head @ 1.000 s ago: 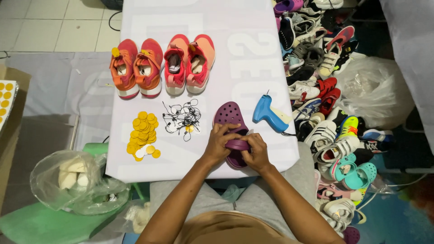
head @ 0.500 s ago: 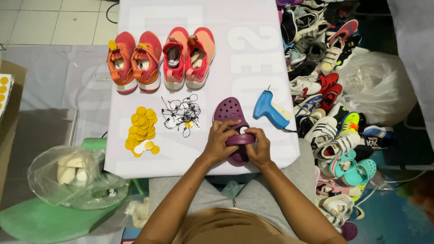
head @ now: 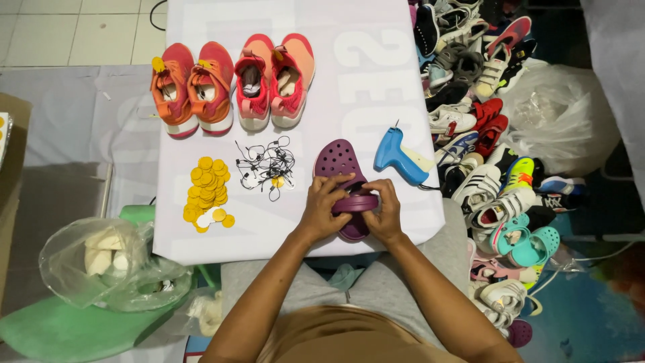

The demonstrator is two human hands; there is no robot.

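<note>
A purple clog (head: pixel 339 161) lies on the white table sheet (head: pixel 376 87) in front of me, toe pointing away. My left hand (head: pixel 324 205) grips its left side and heel strap. My right hand (head: pixel 384 210) holds the strap from the right, fingers curled over it. A blue tagging gun (head: pixel 398 154) rests just right of the clog. A tangle of black string tags (head: pixel 267 167) and a heap of yellow round stickers (head: pixel 207 189) lie to the left. Two pairs of sneakers stand at the far side, orange (head: pixel 193 87) and pink (head: pixel 277 79).
A big pile of mixed shoes (head: pixel 494 134) fills the floor to the right, with a clear plastic bag (head: pixel 568 114) behind it. At lower left a plastic bag of white items (head: pixel 111 265) sits on a green object (head: pixel 54 329). A cardboard box edge (head: pixel 10 154) shows far left.
Both hands have shifted slightly on the clog's heel strap, and the view has moved a little; the clog stays in the same spot on the sheet.
</note>
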